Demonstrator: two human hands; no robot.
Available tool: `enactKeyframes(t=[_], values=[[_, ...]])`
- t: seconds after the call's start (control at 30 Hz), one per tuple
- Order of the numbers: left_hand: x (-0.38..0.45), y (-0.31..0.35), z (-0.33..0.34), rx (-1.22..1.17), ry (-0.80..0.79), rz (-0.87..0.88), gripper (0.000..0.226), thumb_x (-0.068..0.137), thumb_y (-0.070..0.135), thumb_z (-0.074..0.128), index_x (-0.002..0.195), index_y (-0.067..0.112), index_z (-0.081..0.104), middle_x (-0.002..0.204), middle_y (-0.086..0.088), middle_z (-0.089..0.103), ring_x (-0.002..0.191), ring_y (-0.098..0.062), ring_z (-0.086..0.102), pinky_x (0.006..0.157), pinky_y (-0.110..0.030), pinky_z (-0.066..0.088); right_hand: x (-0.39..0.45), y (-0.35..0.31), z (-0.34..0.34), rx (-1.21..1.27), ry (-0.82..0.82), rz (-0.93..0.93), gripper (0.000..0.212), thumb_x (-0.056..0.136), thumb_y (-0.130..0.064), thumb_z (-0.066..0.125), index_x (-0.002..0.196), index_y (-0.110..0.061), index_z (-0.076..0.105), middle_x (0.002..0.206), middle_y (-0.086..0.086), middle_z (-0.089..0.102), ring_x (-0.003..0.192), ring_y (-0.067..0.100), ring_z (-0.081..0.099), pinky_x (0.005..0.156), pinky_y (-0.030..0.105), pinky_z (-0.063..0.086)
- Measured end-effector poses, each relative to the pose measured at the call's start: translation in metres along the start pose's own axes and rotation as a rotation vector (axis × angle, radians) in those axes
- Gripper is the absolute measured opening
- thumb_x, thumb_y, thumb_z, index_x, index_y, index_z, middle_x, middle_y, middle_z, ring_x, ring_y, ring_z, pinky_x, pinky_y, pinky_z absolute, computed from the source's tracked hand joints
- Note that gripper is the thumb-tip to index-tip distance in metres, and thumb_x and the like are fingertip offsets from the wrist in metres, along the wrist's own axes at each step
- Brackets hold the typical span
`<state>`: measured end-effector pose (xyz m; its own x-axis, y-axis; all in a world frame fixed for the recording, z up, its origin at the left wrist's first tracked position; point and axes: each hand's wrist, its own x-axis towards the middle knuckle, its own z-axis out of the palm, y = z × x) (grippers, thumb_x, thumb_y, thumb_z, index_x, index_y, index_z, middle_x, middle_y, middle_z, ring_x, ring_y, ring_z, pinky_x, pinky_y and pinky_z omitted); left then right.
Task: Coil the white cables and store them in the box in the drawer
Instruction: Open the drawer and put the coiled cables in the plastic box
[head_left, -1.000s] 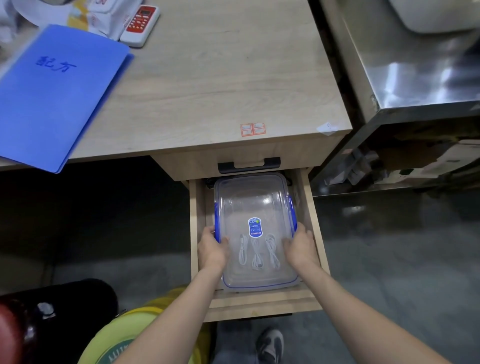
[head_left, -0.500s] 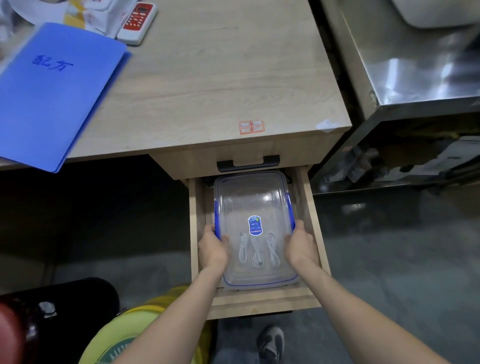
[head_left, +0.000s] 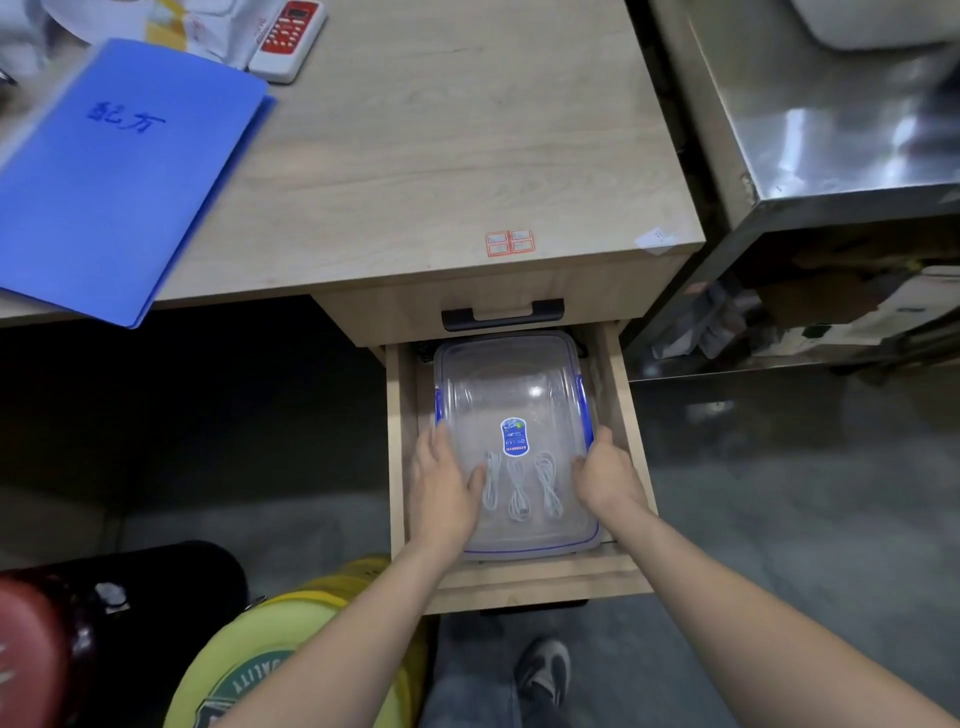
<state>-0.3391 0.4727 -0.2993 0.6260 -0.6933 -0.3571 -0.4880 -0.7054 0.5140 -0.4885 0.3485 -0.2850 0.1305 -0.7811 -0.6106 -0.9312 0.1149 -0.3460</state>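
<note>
Clear plastic forms the box (head_left: 511, 395), which lies flat inside the open wooden drawer (head_left: 401, 447) under the desk (head_left: 441, 145). Only the head view is available. The box carries blue latches along its left and right edges and a blue label on its closed lid. Three coiled white cables (head_left: 519, 483) lie side by side inside the box, seen through the lid, in the half nearest the person.

Left hand (head_left: 441, 486): positioned at the left edge of the box. The thumb rests on the lid beside the leftmost cable; the fingers extend along the left side toward the blue latch and lie fairly straight.

Right hand (head_left: 605, 475): positioned at the right edge of the box. The thumb rests on the lid; the fingers curl over the right rim just below the right latch, gripping the box.

The drawer above is closed and has a black handle (head_left: 503, 313). On the desk, a blue folder (head_left: 119, 176) overhangs the front edge at left, and a red-and-white keypad device (head_left: 288, 39) lies behind it. A steel counter (head_left: 841, 119) stands to the right of the desk.
</note>
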Motion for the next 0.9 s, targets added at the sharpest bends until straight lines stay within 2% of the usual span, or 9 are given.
enactKeyframes(t=[0.07,0.17,0.3,0.43,0.6,0.73,0.9], values=[[-0.009,-0.003,-0.006,0.109,-0.086,0.217,0.086,0.093,0.056,0.058,0.158,0.018,0.017,0.166,-0.007,0.015,0.153,-0.025,0.018,0.122,-0.042,0.027,-0.004,-0.002,-0.003,-0.008,0.015,-0.034,0.038,0.097,-0.012,0.044,0.135,-0.009,0.039,0.122,0.017,0.059,0.104,0.037,0.062,0.085,0.043,0.054],[-0.020,-0.007,-0.011,0.331,-0.339,0.443,0.107,0.079,0.083,0.049,0.160,0.026,0.007,0.169,0.001,0.004,0.156,-0.020,0.003,0.126,-0.044,0.014,-0.011,-0.004,-0.006,-0.033,0.023,-0.078,0.044,0.097,-0.013,0.044,0.140,-0.009,0.036,0.130,0.018,0.051,0.113,0.039,0.058,0.089,0.044,0.051],[-0.036,-0.010,-0.004,0.564,-0.574,0.582,0.134,0.063,0.092,0.054,0.160,0.024,-0.007,0.169,-0.002,-0.014,0.155,-0.021,-0.015,0.126,-0.047,-0.001,-0.020,-0.001,-0.007,-0.028,0.034,-0.107,0.045,0.097,-0.014,0.045,0.140,-0.010,0.035,0.133,0.018,0.049,0.114,0.038,0.057,0.090,0.045,0.051],[-0.041,-0.010,0.002,0.679,-0.567,0.595,0.137,0.065,0.081,0.067,0.159,0.023,-0.014,0.167,-0.006,-0.020,0.154,-0.026,-0.018,0.126,-0.050,-0.001,-0.026,0.006,-0.004,-0.039,0.029,-0.129,0.046,0.097,-0.015,0.045,0.142,-0.013,0.034,0.134,0.015,0.048,0.113,0.035,0.057,0.089,0.044,0.052],[-0.043,-0.007,0.005,0.670,-0.530,0.573,0.138,0.064,0.077,0.073,0.159,0.025,-0.014,0.168,-0.005,-0.019,0.154,-0.028,-0.018,0.125,-0.054,0.002,-0.028,0.014,-0.001,-0.058,0.025,-0.145,0.045,0.097,-0.015,0.046,0.141,-0.013,0.036,0.135,0.015,0.047,0.113,0.035,0.057,0.087,0.043,0.052],[-0.035,-0.005,0.004,0.629,-0.530,0.505,0.142,0.060,0.075,0.077,0.159,0.028,-0.013,0.168,-0.001,-0.018,0.154,-0.027,-0.018,0.123,-0.052,-0.002,-0.024,0.015,-0.003,-0.048,0.022,-0.163,0.045,0.096,-0.017,0.047,0.140,-0.015,0.037,0.131,0.012,0.049,0.108,0.032,0.059,0.085,0.044,0.054],[-0.014,-0.003,0.004,0.627,-0.497,0.511,0.143,0.057,0.077,0.077,0.158,0.030,-0.012,0.169,0.001,-0.015,0.155,-0.026,-0.016,0.123,-0.052,0.000,-0.012,0.009,-0.008,-0.034,0.028,-0.189,0.043,0.096,-0.017,0.046,0.138,-0.016,0.039,0.129,0.011,0.050,0.107,0.032,0.059,0.085,0.046,0.054]])
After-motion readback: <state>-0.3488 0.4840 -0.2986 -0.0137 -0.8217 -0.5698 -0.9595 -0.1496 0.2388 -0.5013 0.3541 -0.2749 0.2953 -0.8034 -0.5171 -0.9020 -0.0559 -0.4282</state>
